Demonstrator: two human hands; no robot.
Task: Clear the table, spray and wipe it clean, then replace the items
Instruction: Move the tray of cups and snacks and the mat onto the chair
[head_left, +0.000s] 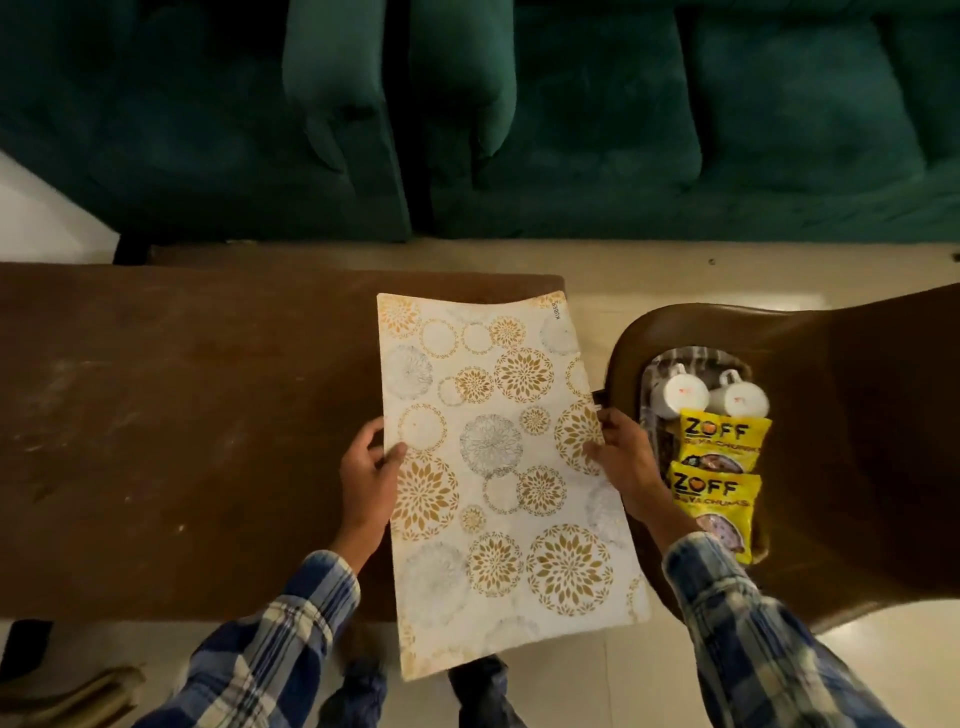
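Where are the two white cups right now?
In the head view, the two white cups lie on their sides on a tray set on the brown chair at the right, off the table, just beyond two yellow snack packets.

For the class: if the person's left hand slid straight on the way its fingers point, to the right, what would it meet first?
The left hand already touches the patterned mat; next, probably the right hand on the opposite edge.

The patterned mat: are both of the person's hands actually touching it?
Touching. The head view shows the left hand gripping the patterned mat's left edge and the right hand its right edge.
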